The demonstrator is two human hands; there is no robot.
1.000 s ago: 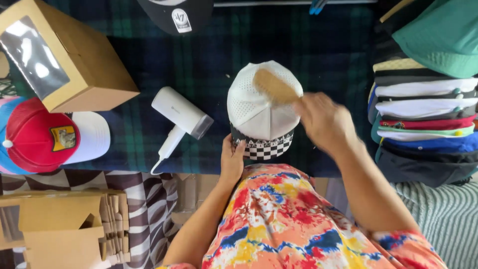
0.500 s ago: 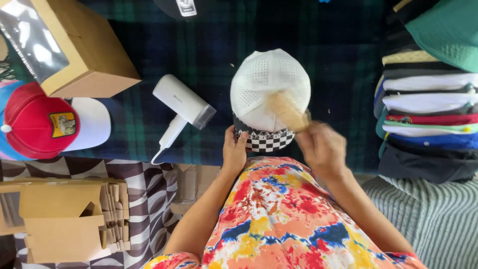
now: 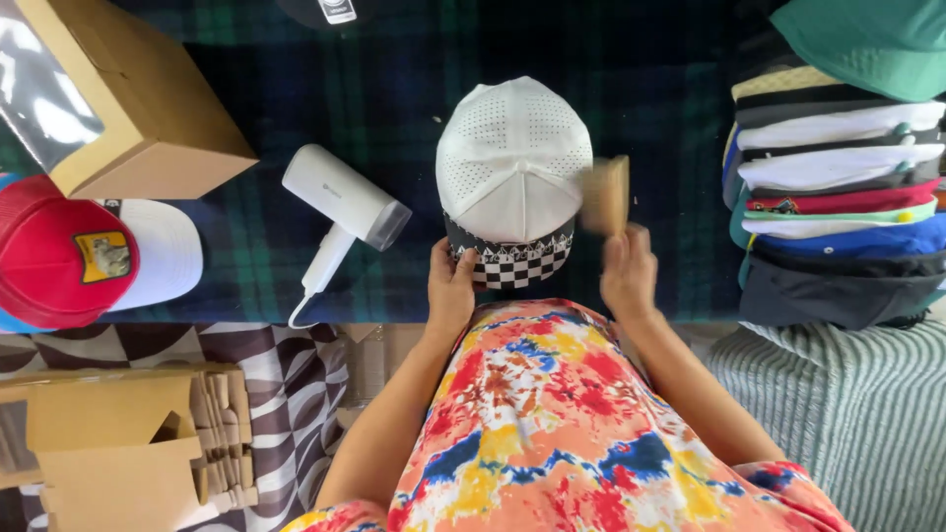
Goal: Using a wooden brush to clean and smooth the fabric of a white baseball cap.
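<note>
At the centre of the frame a white perforated cap (image 3: pixel 512 163) with a black-and-white checkered brim (image 3: pixel 512 264) lies on the tabletop (image 3: pixel 650 69), which is covered in a dark blue and green plaid cloth. The left hand (image 3: pixel 450 288) rests at the lower left edge of the brim, fingers loosely curled against it and pinning it down rather than gripping. The right hand (image 3: pixel 629 271) is closed around a wooden brush (image 3: pixel 605 193), blurred, held just beside the right flank of the cap's crown. To brush well here, the strokes look best kept light and running one way along the panel, with the left hand holding the brim steady so the cap does not slide on the cloth, and the bristles kept flat so they do not catch in the perforations. To the left of the cap lies a white hair dryer (image 3: pixel 345 212), nozzle toward the cap, apart from it. In the upper left sits a brown cardboard box (image 3: pixel 148 128) with a clear window, and below it a red and white cap (image 3: pixel 89 251). A stack of folded caps (image 3: pixel 838 187) in many colours fills the right edge. Lower left, flat cardboard pieces (image 3: pixel 118 448) lie on a patterned black-and-white cloth (image 3: pixel 296 374).
</note>
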